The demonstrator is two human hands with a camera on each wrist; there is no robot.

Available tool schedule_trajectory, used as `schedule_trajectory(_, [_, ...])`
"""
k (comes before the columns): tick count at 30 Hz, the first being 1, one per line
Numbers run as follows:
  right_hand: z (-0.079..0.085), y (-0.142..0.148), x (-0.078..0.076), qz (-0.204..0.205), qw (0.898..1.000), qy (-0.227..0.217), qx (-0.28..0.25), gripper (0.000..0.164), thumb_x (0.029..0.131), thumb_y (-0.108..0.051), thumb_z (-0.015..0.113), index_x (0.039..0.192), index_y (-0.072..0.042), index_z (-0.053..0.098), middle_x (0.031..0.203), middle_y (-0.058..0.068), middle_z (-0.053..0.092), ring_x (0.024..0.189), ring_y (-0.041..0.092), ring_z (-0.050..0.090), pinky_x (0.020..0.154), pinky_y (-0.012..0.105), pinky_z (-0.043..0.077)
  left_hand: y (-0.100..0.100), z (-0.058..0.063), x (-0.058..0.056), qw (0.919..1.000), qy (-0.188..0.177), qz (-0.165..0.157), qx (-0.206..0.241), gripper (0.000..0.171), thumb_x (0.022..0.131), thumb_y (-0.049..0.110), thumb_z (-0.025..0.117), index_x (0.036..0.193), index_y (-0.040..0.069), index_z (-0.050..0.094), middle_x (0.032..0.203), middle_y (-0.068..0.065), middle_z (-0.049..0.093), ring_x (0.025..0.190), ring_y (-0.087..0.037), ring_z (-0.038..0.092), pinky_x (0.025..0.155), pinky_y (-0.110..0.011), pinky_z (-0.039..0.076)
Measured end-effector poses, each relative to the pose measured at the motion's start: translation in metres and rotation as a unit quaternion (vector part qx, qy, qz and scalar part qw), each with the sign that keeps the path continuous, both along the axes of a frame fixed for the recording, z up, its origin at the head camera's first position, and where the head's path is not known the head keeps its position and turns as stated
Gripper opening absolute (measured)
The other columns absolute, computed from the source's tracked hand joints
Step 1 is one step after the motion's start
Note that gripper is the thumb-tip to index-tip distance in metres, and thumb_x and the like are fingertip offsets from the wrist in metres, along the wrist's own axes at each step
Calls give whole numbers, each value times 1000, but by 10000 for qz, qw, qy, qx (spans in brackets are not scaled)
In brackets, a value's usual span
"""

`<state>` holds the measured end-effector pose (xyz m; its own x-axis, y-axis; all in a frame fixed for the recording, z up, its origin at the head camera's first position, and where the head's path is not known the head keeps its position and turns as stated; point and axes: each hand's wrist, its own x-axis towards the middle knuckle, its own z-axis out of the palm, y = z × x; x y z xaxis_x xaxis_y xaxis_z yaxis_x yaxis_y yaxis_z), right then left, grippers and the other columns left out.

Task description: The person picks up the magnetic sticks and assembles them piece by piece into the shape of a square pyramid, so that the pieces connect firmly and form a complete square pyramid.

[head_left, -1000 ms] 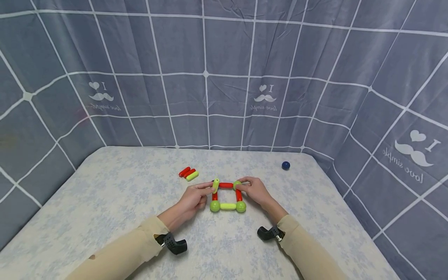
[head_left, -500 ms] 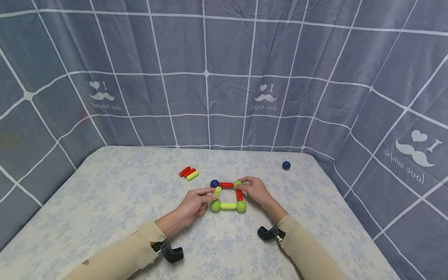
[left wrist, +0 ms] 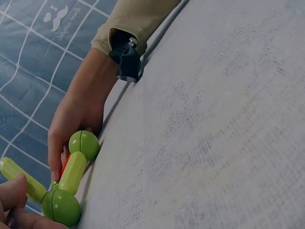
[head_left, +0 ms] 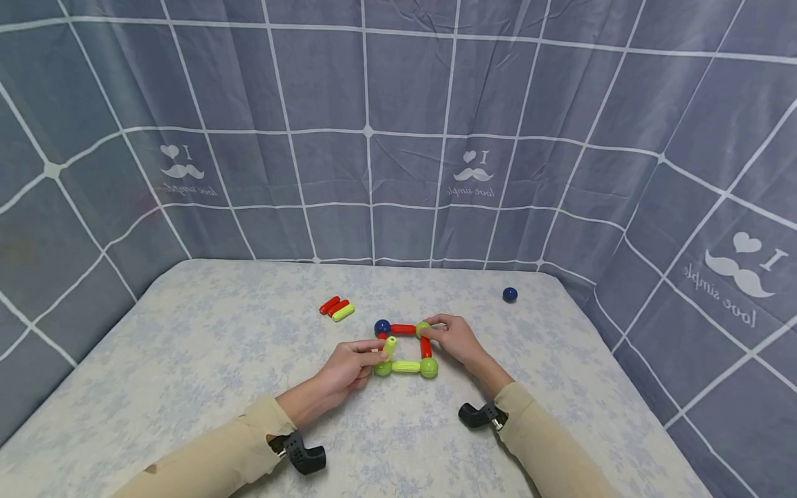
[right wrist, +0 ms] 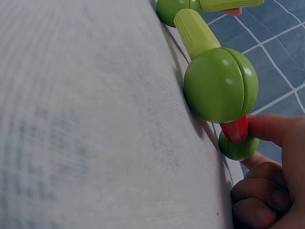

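A square of magnetic rods and balls lies on the table, with red rods (head_left: 403,330) on three sides and a yellow-green rod (head_left: 407,366) along the front. Its corners are a blue ball (head_left: 382,328) at the back left and green balls (head_left: 429,367) at the other three. My left hand (head_left: 342,370) pinches another yellow-green rod (head_left: 390,346), which rises at a tilt from the front-left green ball (left wrist: 61,208). My right hand (head_left: 459,340) grips the back-right corner, fingers around the green ball (right wrist: 238,147) and thumb against a red rod (right wrist: 235,129).
Behind the square, to its left, two red rods (head_left: 330,305) and a yellow-green rod (head_left: 343,313) lie side by side. A loose blue ball (head_left: 510,295) sits at the back right. A grey checked curtain (head_left: 398,166) surrounds the table's far sides.
My left hand has brought its yellow-green rod from the back-left blue ball forward to the front-left green ball, uncovering the blue ball. The right hand keeps its place.
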<state>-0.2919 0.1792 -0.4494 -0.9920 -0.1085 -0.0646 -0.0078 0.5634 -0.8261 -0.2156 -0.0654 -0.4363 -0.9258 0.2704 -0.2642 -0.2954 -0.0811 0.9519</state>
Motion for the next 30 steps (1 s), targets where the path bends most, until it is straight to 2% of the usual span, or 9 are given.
schedule_trajectory(6, [0, -1, 0, 56, 10000, 36, -39, 32, 89, -35, 76, 113, -15, 75, 63, -3, 50, 61, 14, 43, 59, 29, 37, -6, -1, 1, 9999, 103, 8, 54, 50, 95, 13, 67, 143, 3, 55, 56, 6, 29, 46, -9, 21, 46, -23, 21])
schedule_trajectory(12, [-1, 0, 0, 65, 10000, 34, -66, 33, 89, -35, 76, 115, -15, 74, 64, -2, 52, 60, 14, 43, 59, 29, 37, -9, -4, 1, 9998, 189, -40, 77, 51, 97, 13, 65, 145, 0, 51, 57, 7, 30, 47, -9, 22, 47, -23, 23])
schedule_trajectory(14, [-3, 0, 0, 140, 9998, 32, -114, 36, 90, -35, 75, 120, -16, 73, 66, -3, 54, 61, 14, 43, 60, 29, 38, -8, -5, 1, 9998, 205, 53, -53, 50, 96, 14, 66, 142, 2, 55, 57, 6, 31, 47, -9, 22, 46, -23, 23])
schedule_trajectory(17, [-5, 1, -2, 274, 9995, 21, -163, 41, 91, -36, 74, 128, -20, 70, 68, -3, 54, 62, 14, 44, 61, 29, 39, -7, -5, 1, 9968, 391, 292, -639, 44, 90, 16, 73, 132, 6, 65, 59, 6, 32, 47, -10, 24, 46, -24, 24])
schedule_trajectory(20, [-6, 3, -3, 339, 9994, 9, -116, 41, 91, -37, 73, 129, -23, 70, 73, -4, 58, 65, 14, 45, 62, 29, 40, -4, -6, 0, 9853, 706, 494, -1475, 38, 83, 19, 81, 119, 9, 73, 61, 5, 35, 50, -12, 29, 48, -25, 26])
schedule_trajectory(23, [-5, 4, -3, 338, 9994, 7, -45, 36, 92, -37, 72, 125, -22, 72, 75, -2, 61, 65, 13, 48, 63, 29, 42, -2, -7, -2, 9687, 1028, 575, -2186, 31, 79, 21, 84, 107, 10, 76, 61, 4, 39, 55, -13, 35, 51, -26, 28])
schedule_trajectory(27, [-2, 5, -3, 298, 9995, -47, 22, 30, 91, -34, 73, 117, -21, 75, 65, 0, 55, 60, 14, 48, 60, 29, 41, 0, -5, -6, 9529, 1264, 605, -2691, 26, 79, 20, 84, 102, 9, 76, 62, 2, 43, 56, -14, 38, 52, -26, 29])
schedule_trajectory(30, [2, 8, -1, 294, 9995, -100, 37, 28, 89, -33, 74, 114, -19, 75, 60, -2, 52, 56, 13, 46, 58, 29, 38, -1, -3, -10, 9464, 1309, 633, -2885, 26, 83, 20, 81, 106, 9, 76, 63, 2, 44, 55, -13, 39, 50, -26, 30])
